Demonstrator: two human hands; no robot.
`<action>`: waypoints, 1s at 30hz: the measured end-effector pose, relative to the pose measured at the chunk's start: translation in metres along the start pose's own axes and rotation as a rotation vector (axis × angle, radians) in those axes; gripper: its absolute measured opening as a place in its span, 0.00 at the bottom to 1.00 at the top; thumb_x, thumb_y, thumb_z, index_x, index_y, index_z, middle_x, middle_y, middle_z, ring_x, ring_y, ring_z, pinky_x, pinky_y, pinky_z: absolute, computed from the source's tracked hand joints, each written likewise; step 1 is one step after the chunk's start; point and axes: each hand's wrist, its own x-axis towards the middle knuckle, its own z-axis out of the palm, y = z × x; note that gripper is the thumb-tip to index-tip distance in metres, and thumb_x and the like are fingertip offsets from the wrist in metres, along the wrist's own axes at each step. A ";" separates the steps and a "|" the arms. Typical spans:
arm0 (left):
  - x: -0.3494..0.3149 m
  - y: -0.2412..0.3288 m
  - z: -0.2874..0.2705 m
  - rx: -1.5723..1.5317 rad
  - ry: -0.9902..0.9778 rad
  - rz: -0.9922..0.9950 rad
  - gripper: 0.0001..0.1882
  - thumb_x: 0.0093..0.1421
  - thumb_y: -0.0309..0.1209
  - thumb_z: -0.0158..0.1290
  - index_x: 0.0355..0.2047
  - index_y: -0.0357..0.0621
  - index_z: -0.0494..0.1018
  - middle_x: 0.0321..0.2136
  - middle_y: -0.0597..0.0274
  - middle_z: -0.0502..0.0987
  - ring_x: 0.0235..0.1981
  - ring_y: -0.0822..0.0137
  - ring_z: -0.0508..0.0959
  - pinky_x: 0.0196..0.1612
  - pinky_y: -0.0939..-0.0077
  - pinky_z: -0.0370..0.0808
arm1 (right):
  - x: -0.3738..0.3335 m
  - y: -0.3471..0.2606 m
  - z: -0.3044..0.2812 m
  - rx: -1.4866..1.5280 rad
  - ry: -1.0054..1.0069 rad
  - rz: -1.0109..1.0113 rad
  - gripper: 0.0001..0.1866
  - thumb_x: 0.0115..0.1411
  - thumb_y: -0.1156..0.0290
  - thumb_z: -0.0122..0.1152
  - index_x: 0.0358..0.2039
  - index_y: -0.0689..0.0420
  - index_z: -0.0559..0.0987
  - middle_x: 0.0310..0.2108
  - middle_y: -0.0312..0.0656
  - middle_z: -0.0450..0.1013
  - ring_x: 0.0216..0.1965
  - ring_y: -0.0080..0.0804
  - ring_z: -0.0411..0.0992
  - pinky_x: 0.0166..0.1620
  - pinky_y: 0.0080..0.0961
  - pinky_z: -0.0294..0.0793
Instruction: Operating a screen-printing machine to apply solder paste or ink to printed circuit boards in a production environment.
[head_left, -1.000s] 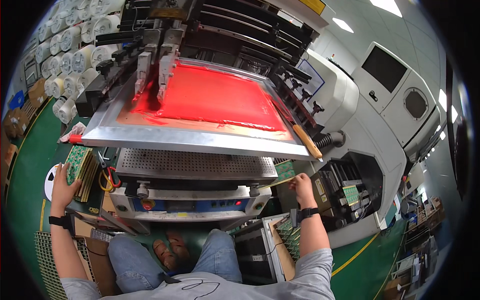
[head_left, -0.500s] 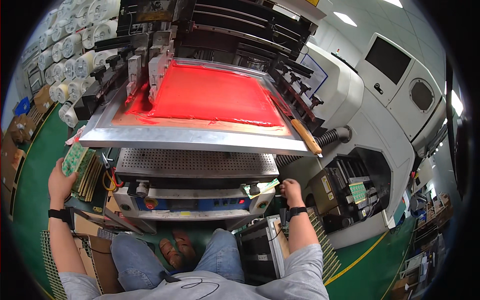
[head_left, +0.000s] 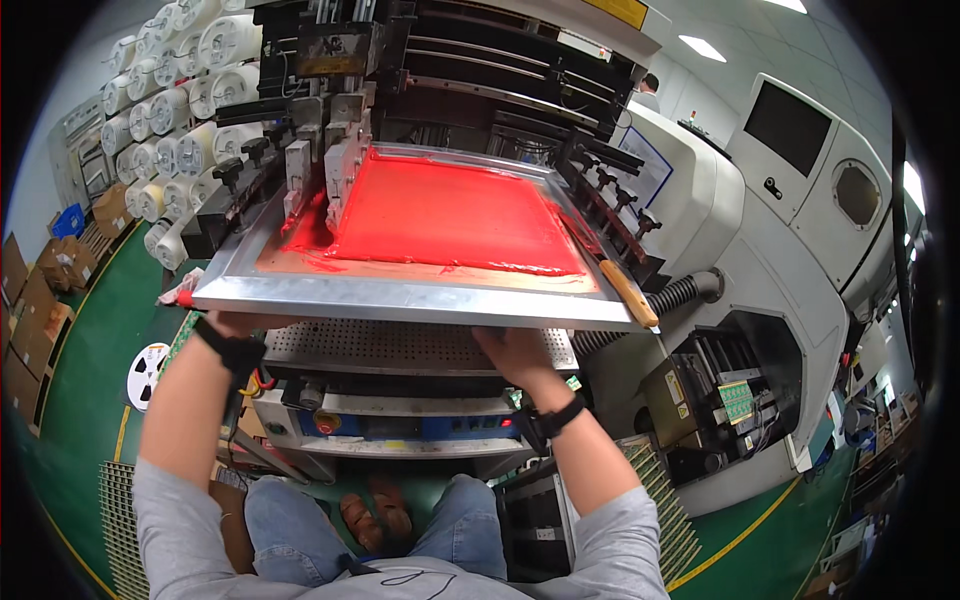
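My left hand [head_left: 250, 322] reaches under the left front of a metal-framed printing screen [head_left: 420, 302]. Its fingers are hidden beneath the frame, and whether they hold anything does not show. My right hand [head_left: 515, 357] is also under the front edge, over the perforated metal plate [head_left: 385, 345]. The frame covers its fingertips. Bright red paste [head_left: 455, 215] coats the screen mesh. A wooden-handled spatula [head_left: 630, 293] rests along the screen's right side. Left of my left wrist, part of a green circuit board [head_left: 184, 336] shows.
Pale squeegee holders [head_left: 343, 180] stand on the screen's left. Below the plate is a blue control panel [head_left: 400, 427] with a red button. A green-board rack [head_left: 735, 400] sits in the machine at right. White reels [head_left: 195, 150] fill a rack at back left.
Both hands have moved inward and under the screen's front edge. The green circuit board that was in my left hand is no longer plainly seen there. The view has shifted slightly.
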 end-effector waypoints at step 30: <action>0.085 0.016 0.065 -0.392 0.395 -0.425 0.20 0.62 0.36 0.57 0.53 0.45 0.74 0.52 0.55 0.76 0.55 0.63 0.74 0.60 0.66 0.69 | 0.004 -0.019 0.010 -0.168 0.039 0.032 0.28 0.59 0.56 0.64 0.54 0.61 0.75 0.51 0.56 0.74 0.54 0.56 0.71 0.57 0.45 0.70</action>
